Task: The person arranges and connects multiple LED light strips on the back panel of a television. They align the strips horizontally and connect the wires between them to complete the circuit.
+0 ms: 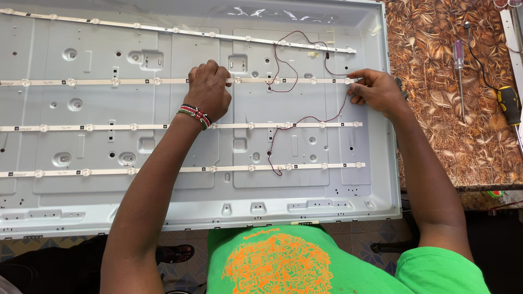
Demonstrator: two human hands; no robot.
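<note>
A wide, shallow panel tray of pale grey pressed metal is lying flat across the view, its surface stamped with raised rectangles, round bosses and small holes, its rim turned up. Beneath its right edge a table top with a glossy brown leaf pattern is showing.

Four thin white light strips are running lengthwise across the tray, each dotted with small clear domed lenses. The second strip is the one being handled, sitting below the slanted top strip.

The left hand, with a beaded band at the wrist, is pressing palm-down on this strip near mid-length, fingers curled together over it. The right hand is pinching the strip's right end, fingertips closed on it by the tray's right wall.

A thin red-and-dark twisted wire is looping loosely between the strips' right portions.

On the table, a screwdriver with a clear purple handle and a yellow-and-black tool are lying well apart from the hands.
</note>
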